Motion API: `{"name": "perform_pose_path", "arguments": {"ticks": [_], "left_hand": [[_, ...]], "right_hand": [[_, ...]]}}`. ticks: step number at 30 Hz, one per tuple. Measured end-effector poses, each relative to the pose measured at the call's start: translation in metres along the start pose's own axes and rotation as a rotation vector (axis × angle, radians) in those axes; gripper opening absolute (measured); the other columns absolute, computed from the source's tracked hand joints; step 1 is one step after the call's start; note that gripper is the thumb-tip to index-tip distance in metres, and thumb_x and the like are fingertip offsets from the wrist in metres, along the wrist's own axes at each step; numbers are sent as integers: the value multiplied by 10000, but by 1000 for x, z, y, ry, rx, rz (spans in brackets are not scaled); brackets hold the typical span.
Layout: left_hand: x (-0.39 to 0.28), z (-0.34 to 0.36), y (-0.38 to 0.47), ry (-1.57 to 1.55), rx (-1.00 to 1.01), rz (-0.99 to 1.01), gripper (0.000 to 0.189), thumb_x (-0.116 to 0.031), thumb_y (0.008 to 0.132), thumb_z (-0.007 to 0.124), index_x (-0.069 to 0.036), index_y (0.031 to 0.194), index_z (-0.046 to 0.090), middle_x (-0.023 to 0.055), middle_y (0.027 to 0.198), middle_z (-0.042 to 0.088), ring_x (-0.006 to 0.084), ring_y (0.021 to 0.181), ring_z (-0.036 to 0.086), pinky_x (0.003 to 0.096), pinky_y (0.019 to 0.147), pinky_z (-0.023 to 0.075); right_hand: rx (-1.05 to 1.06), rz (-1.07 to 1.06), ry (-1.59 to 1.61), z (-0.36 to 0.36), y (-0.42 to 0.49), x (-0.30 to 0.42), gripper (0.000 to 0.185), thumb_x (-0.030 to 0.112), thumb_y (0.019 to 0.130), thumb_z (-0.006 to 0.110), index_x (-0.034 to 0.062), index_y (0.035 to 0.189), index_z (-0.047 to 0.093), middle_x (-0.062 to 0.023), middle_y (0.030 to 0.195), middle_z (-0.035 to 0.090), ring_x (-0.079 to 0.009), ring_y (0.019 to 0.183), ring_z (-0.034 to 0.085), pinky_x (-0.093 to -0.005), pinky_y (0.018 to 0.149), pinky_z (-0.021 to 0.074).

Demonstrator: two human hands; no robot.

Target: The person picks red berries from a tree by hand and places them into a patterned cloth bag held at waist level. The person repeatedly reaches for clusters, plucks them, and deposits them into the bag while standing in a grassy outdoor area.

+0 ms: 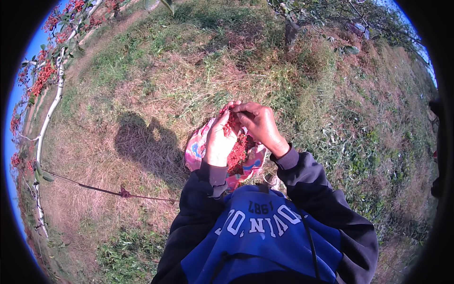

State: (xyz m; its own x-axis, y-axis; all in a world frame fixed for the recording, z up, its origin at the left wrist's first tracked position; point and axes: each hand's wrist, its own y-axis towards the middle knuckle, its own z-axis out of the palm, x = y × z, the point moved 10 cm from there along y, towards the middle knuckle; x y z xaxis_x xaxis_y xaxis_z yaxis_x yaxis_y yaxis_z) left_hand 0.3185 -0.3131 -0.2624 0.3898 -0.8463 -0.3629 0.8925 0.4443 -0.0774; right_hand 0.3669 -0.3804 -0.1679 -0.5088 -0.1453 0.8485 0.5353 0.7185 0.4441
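My left hand (pixel 222 139) is cupped around a cluster of small red berries (pixel 231 122), palm turned inward. Close against it, my right hand (pixel 258 122) pinches at the upper part of the same cluster with thumb and fingertips. Below both hands hangs or stands an open pink patterned bag (pixel 195 151) with blue patches. Inside the bag lies a heap of red berry clusters (pixel 238 156) mixed with bits of green. My wrists and forearms cover parts of the bag's rim.
At the left, a pale branch (pixel 53 106) bears red berry clusters (pixel 44 76) and leaves. A dark cord (pixel 95 187) with a knotted reddish piece (pixel 124 192) runs from the branch towards me. A leafy tree (pixel 291 32) stands ahead at right. Dry and green grass (pixel 159 71) covers the ground.
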Motion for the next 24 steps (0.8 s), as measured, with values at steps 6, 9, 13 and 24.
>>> {"name": "perform_pose_path", "arguments": {"ticks": [6,9,13,24], "left_hand": [[-14,7,6,-264,90,-15,359,-221,926,312,9,1188,400,180,1242,430,301,1157,411,429,959,362],[-16,9,4,-266,49,-10,433,-303,917,324,3,1219,380,179,1282,386,295,1205,353,445,1001,289],[-19,2,7,-174,15,31,479,-356,913,325,-12,1244,359,179,1296,369,289,1224,328,430,1017,264],[-20,11,5,23,55,64,416,-254,907,363,-11,1245,353,198,1290,364,304,1205,347,398,1017,270]], "right_hand": [[19,443,778,11,-10,-40,139,36,852,435,-27,920,539,-93,802,598,-144,648,594,-240,589,492],[26,652,1077,20,-26,-52,147,56,858,416,-18,898,536,-90,829,588,-142,632,578,-245,571,484],[141,663,898,36,-36,-45,106,40,829,464,14,876,555,-62,813,589,-97,648,555,-205,561,456],[156,222,253,55,-2,-34,222,7,771,611,15,969,512,3,790,544,-32,708,503,-171,612,414]]}}
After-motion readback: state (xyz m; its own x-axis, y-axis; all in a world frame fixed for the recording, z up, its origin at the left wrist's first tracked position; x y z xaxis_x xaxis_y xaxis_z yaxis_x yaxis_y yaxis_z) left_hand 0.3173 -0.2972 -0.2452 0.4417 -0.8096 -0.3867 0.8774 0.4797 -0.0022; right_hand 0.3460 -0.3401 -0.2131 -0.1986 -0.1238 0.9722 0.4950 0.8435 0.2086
